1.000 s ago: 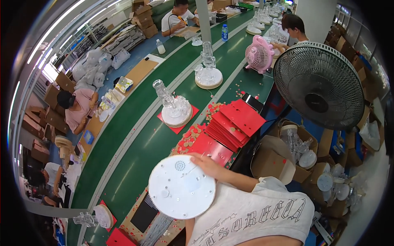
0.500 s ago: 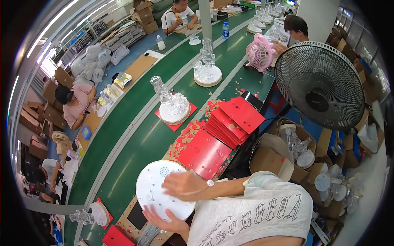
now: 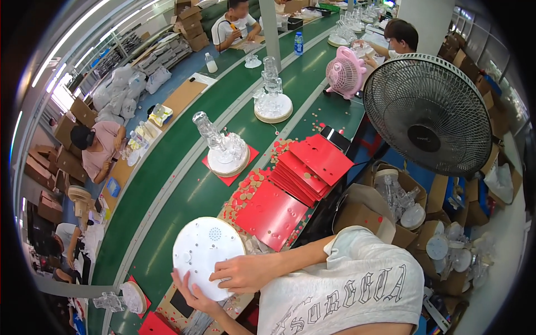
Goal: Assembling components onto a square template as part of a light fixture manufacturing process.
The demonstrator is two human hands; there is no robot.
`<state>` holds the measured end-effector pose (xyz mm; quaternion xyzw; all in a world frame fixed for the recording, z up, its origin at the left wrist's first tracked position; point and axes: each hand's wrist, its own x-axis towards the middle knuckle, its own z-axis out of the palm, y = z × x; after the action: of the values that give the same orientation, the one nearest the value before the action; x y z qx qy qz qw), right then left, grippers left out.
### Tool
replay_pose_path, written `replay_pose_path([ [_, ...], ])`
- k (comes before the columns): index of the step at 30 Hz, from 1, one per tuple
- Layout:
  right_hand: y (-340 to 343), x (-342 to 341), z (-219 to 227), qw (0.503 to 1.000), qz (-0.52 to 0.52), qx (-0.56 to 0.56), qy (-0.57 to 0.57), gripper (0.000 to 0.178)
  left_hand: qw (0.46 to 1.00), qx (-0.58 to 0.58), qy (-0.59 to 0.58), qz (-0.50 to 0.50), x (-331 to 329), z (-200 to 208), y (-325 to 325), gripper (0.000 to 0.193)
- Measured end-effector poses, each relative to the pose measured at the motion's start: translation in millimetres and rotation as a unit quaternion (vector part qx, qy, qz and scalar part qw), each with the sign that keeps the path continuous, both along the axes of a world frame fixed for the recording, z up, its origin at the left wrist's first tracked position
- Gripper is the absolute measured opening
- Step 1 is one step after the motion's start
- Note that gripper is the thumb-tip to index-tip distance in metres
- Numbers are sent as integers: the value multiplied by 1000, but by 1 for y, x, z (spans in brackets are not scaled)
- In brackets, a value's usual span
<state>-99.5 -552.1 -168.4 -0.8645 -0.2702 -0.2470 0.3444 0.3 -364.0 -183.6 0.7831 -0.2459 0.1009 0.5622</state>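
A white round base (image 3: pixel 206 245) with a cluster of small holes, a round knob and several dark dots is tilted up in front of me. My left hand (image 3: pixel 196 297) grips its lower left edge, fingers spread on the face. Over the lower right of that face, my right hand (image 3: pixel 241 273) is closed, its fingers bent and pressed together; anything between them is hidden. Just beyond lie a flat red sheet (image 3: pixel 271 215) and a fanned stack of red sheets (image 3: pixel 304 176), with loose red and tan discs (image 3: pixel 245 187) scattered around.
On the green conveyor (image 3: pixel 167 223) stand transparent figures on white round bases, one (image 3: pixel 228 155) on a red sheet. A large black fan (image 3: pixel 427 114) and a pink fan (image 3: pixel 344 73) stand to the right. Boxes of transparent parts (image 3: pixel 397 195) are beside me. Several people work along the line.
The white base has shifted left and turned. My left hand has moved left along its edge. My right hand has slid down the face and its fingers have curled in.
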Motion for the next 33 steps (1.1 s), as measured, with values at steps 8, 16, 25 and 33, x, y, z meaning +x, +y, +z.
replay_pose_path([
  [8,-4,-9,-4,996,-6,-22,-85,48,967,-22,54,249,-76,17,10,36],
  [16,11,-18,-17,970,-190,5,-154,44,935,-16,339,108,-111,47,-7,5],
  [25,26,-18,-19,970,-201,68,-119,44,901,-180,392,50,-113,47,-7,15],
  [33,5,-23,-28,961,-266,45,-65,53,933,-52,352,58,-85,49,4,21],
])
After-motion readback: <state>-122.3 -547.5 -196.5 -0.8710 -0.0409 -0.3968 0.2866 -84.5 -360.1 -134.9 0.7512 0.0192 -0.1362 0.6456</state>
